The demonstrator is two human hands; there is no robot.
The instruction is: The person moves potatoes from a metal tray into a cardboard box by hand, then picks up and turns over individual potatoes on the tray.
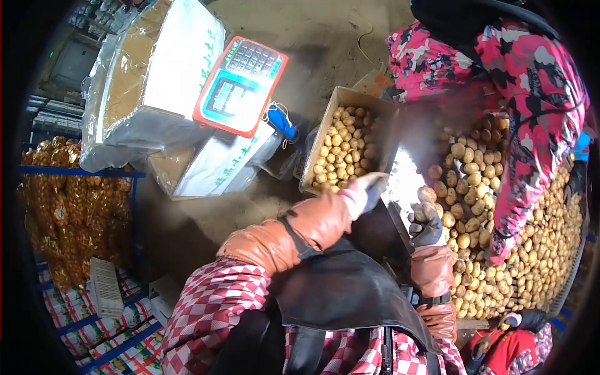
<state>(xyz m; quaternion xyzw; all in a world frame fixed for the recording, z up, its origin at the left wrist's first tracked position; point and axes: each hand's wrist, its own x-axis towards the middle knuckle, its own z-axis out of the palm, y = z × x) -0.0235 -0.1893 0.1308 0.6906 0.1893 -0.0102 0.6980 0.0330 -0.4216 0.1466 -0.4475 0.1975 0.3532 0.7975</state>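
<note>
My left hand (370, 192), gloved and smeared by motion, is at the near right corner of a cardboard box (335, 101). Small potatoes (342, 147) fill much of that box. My right hand (428, 226), in a grey glove, is at the near end of a brightly lit white surface (406, 178). Its fingers are bent around a potato (427, 195) at the left edge of a large potato heap (475, 212). Brown sleeve covers (312, 228) wrap both my forearms.
A red-framed scale (240, 87) rests against plastic-wrapped cartons (181, 56). Across from me is a person in pink camouflage clothes (525, 112); another in red (515, 350) is at lower right. Filled orange-brown bags (75, 212) stand behind blue rails at left.
</note>
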